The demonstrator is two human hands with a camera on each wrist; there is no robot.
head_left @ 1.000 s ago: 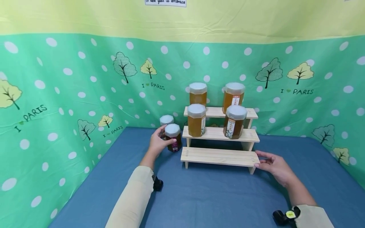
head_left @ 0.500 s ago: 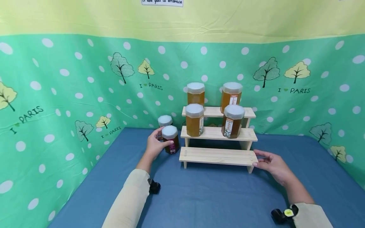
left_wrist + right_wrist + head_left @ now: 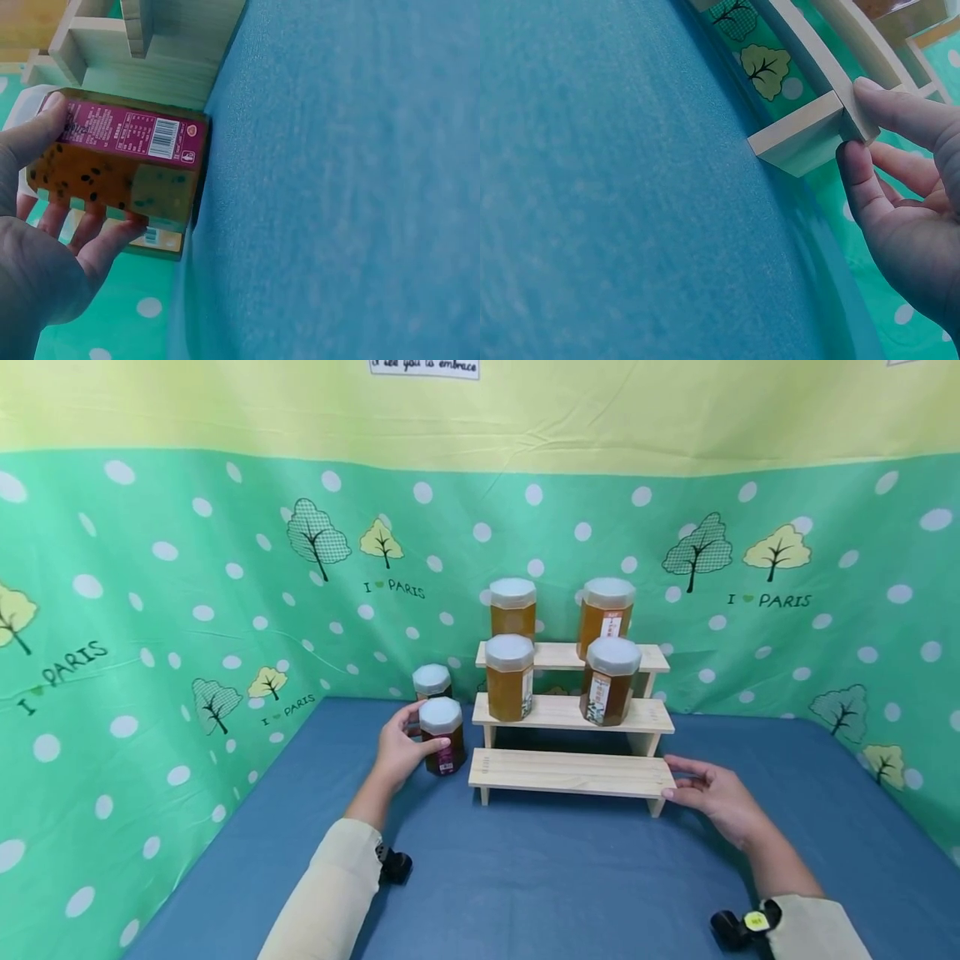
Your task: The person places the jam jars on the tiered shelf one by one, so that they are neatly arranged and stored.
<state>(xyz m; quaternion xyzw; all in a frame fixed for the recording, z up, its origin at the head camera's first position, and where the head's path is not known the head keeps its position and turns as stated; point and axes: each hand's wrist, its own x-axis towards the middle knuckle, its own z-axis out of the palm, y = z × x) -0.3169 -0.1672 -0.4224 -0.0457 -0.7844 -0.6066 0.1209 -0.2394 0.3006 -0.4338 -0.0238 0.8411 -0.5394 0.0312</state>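
Observation:
My left hand (image 3: 397,748) grips an octagonal jar (image 3: 444,752) with a white lid and a magenta label, left of a three-step wooden display stand (image 3: 573,772). In the left wrist view, dark seeds show through the jar's side, and its base is at or just above the cloth; I cannot tell which. A second white-lidded jar (image 3: 432,679) stands behind it, partly hidden. At the stand's lowest step, my right hand (image 3: 716,799) pinches the right end of the board, thumb on one face and a finger on the other, as the right wrist view shows.
Two amber jars stand on the middle step, a lighter jar (image 3: 510,681) and a darker jar (image 3: 611,685). Two more, a left jar (image 3: 513,614) and a right jar (image 3: 604,622), are on the top step. A green dotted curtain (image 3: 247,543) hangs behind the blue cloth (image 3: 525,877).
My left hand has brought the magenta-labelled jar a little nearer to me, widening its offset from the jar behind. The right hand keeps its hold on the stand. The head view has shifted slightly.

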